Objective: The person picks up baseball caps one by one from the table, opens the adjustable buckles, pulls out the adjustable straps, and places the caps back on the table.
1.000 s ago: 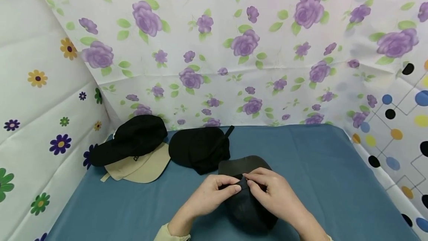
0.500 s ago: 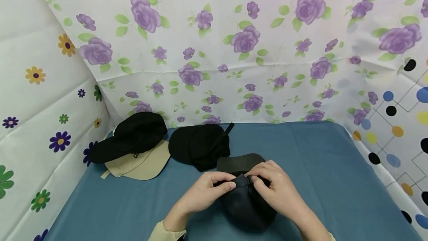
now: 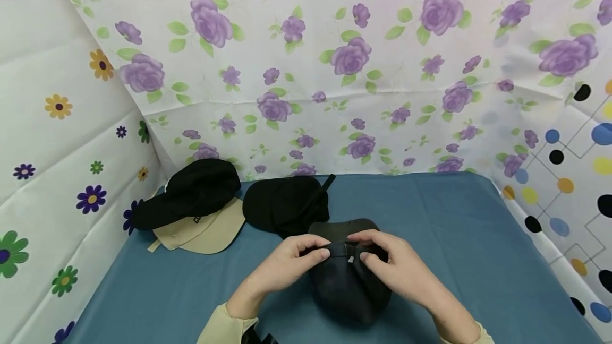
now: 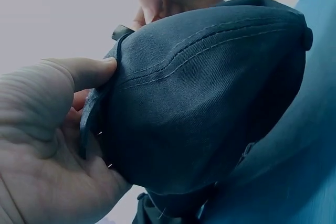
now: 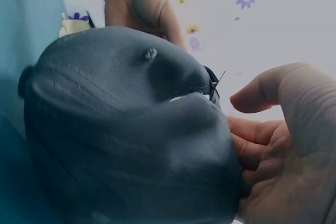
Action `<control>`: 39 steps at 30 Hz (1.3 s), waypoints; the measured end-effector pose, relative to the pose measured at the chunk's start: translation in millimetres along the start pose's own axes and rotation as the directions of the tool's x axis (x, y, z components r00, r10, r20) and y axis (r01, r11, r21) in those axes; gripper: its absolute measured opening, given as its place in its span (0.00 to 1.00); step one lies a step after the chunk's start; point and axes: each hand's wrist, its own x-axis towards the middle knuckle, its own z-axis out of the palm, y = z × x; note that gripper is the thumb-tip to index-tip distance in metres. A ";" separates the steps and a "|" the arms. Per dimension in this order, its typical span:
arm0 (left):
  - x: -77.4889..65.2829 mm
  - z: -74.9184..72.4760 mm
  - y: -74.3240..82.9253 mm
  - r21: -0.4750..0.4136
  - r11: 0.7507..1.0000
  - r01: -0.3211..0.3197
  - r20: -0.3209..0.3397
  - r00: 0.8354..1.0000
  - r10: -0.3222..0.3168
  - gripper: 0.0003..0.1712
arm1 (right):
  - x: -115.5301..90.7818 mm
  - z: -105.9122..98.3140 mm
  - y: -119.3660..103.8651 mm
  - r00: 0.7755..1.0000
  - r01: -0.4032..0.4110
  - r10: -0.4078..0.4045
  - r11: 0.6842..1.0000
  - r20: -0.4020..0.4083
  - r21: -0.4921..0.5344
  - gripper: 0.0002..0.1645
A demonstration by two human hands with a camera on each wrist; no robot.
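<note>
A dark baseball cap [image 3: 351, 293] stands on the blue cloth with its brim [image 3: 344, 228] pointing away and its back toward me. My left hand [image 3: 282, 269] pinches the rear edge beside the adjuster strap [image 3: 338, 250], thumb outside and fingers behind. A small buckle shows on that strap between the hands. On the other side, my right hand [image 3: 399, 269] holds the rear rim, its fingers behind the edge. In the right wrist view its thumb [image 5: 252, 95] stands slightly off the dark fabric. Stitched seams and a top button [image 4: 308, 39] show in the left wrist view.
Another black cap [image 3: 282, 206] with a loose strap end lies just behind. At the back left, a black cap [image 3: 201, 190] rests on a beige cap [image 3: 215, 232]. Flowered cloth walls [image 3: 306, 68] close off the back and left; a dotted one [image 3: 559, 200] stands right.
The hands have drawn a little apart along the rear edge. More of the strap and its buckle now shows between them. The other caps have not moved.
</note>
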 end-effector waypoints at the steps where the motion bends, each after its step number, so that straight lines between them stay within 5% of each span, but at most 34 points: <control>1: -1.3 -1.3 0.5 0.007 1.000 0.010 -0.003 1.000 -0.010 0.13 | 0.8 -0.4 -0.9 1.000 -0.006 0.006 1.000 0.012 -0.010 0.17; 6: -5.8 -5.2 3.8 0.040 0.999 0.018 -0.014 1.000 -0.017 0.15 | 3.7 -0.5 -2.4 0.998 -0.014 0.017 0.999 0.066 -0.041 0.07; 12: -9.1 -3.9 13.5 0.150 0.988 0.029 -0.038 0.999 -0.023 0.18 | 4.5 3.0 -2.2 0.992 -0.049 0.050 0.999 0.114 -0.004 0.09; 19: -11.4 -3.0 26.8 0.402 0.916 0.011 -0.039 0.999 0.005 0.17 | 6.3 8.1 -1.8 0.986 -0.059 0.051 0.997 0.159 0.048 0.11; 24: -13.9 3.1 25.5 0.473 0.880 -0.044 0.003 0.999 0.049 0.18 | 7.3 10.1 1.4 0.984 -0.043 0.027 0.995 0.175 0.087 0.12; 34: -5.8 16.8 9.5 0.377 0.926 -0.006 -0.098 0.994 0.047 0.14 | 9.9 10.8 3.7 0.982 -0.059 0.031 0.988 0.186 0.144 0.10; 39: -5.5 19.7 6.2 0.376 0.927 -0.015 -0.106 0.993 0.059 0.15 | 9.0 11.6 3.5 0.981 -0.072 0.043 0.987 0.192 0.144 0.10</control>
